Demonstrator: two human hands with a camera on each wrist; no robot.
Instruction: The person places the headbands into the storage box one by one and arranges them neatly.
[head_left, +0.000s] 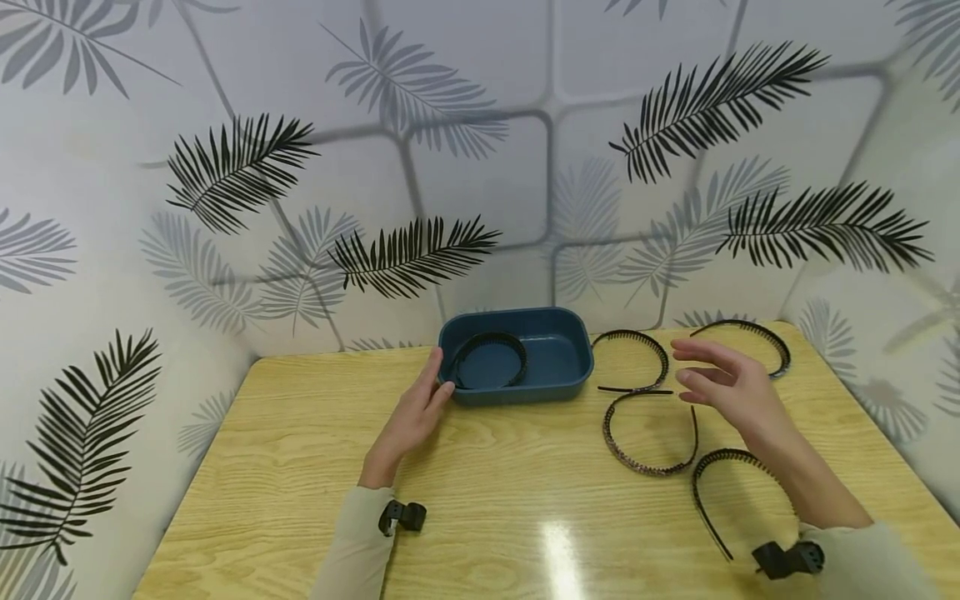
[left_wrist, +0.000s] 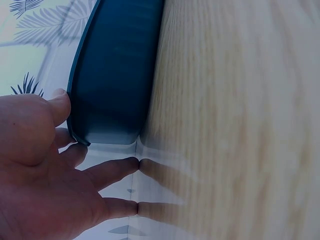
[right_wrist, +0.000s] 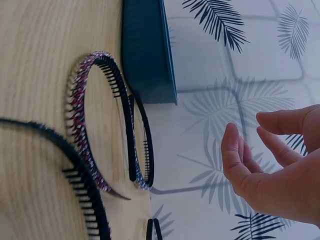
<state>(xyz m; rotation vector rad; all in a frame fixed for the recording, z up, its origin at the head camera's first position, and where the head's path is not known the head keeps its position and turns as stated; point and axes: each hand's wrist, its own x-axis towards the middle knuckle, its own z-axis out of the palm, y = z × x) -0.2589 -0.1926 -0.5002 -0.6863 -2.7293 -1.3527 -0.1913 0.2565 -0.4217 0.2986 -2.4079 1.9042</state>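
A dark blue rectangular bin (head_left: 517,395) stands against the wall at the table's back. My left hand (head_left: 408,421) holds its near left corner, thumb on the front and fingers at the left end. Two of those fingertips touch the table in the left wrist view. Inside the bin's left half lies a dark toothed headband (head_left: 491,340). My right hand (head_left: 735,396) hovers above the table, fingers loosely bent around nothing. Nearby lie a headband (head_left: 663,358) beside the bin, a pink-studded headband (right_wrist: 77,110), a headband (head_left: 780,346) at the back right and another headband (head_left: 701,492) nearer me.
The light wooden table (head_left: 525,483) meets a leaf-patterned wall (head_left: 517,183) at its back edge. A black wrist device (head_left: 405,515) sits on my left sleeve, and another wrist device (head_left: 787,560) on my right.
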